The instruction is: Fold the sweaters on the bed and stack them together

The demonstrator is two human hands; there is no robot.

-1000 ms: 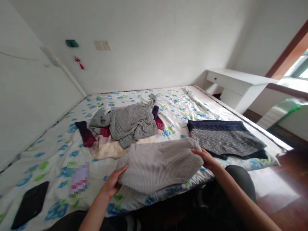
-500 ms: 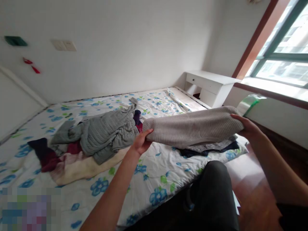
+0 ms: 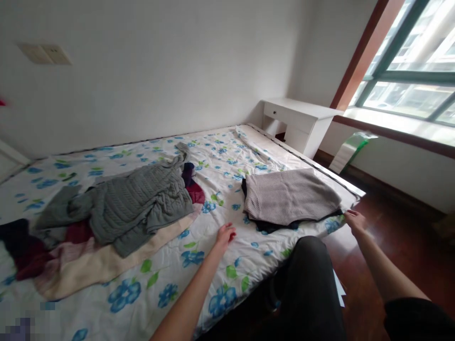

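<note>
A folded beige ribbed sweater (image 3: 289,195) lies on top of a dark folded garment (image 3: 270,225) near the bed's right corner. My left hand (image 3: 225,235) hovers just above the floral sheet (image 3: 227,170), left of that stack, fingers loosely curled and holding nothing. My right hand (image 3: 354,220) is at the bed's corner, just right of the stack, also holding nothing. A heap of unfolded clothes lies to the left: a grey cable-knit sweater (image 3: 131,203) over cream (image 3: 88,265) and maroon (image 3: 21,248) pieces.
A white desk (image 3: 302,121) stands past the bed's far right corner. A large window (image 3: 408,80) fills the right wall over a wooden floor (image 3: 394,237). A green-and-white bag (image 3: 350,148) leans under the sill. My dark-trousered knee (image 3: 309,279) is at the bed's edge.
I carried the beige sweater to the right, set it on the dark folded stack and let go. Both hands have drawn back, and the view has turned right.
</note>
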